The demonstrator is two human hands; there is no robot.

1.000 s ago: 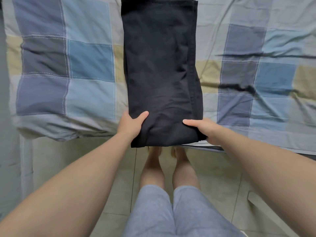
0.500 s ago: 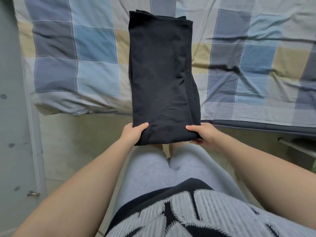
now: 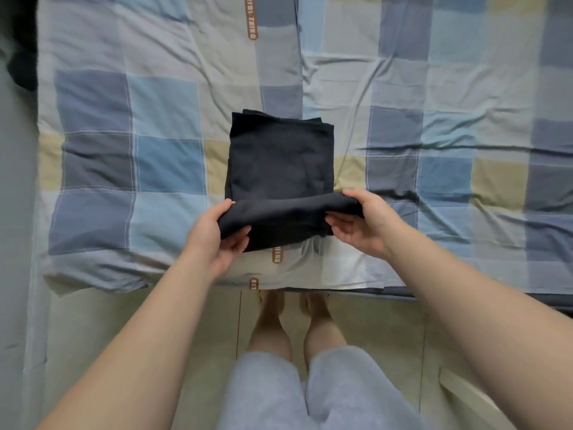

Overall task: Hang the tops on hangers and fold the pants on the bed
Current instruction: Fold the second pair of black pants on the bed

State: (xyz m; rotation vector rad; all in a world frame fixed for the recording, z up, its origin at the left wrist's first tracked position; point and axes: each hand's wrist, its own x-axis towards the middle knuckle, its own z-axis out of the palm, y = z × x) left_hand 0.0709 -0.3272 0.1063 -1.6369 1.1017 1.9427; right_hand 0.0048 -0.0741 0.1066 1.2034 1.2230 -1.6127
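Black pants (image 3: 280,162) lie folded in a narrow strip on the checked bed cover (image 3: 161,169), far end flat on the bed. The near end is lifted and doubled over toward the far end. My left hand (image 3: 217,234) grips the lifted fold at its left corner, thumb on top and fingers under. My right hand (image 3: 361,221) pinches the right corner the same way. No tops or hangers are in view.
The bed's near edge (image 3: 310,285) runs just in front of my bare feet on a pale tiled floor (image 3: 173,330). A dark garment or object (image 3: 23,57) sits at the far left edge. A pale bar (image 3: 465,395) crosses the floor at lower right.
Both hands have lifted the near end of the pants off the bed edge and carried it forward over the strip, so the pants now look about half as long.
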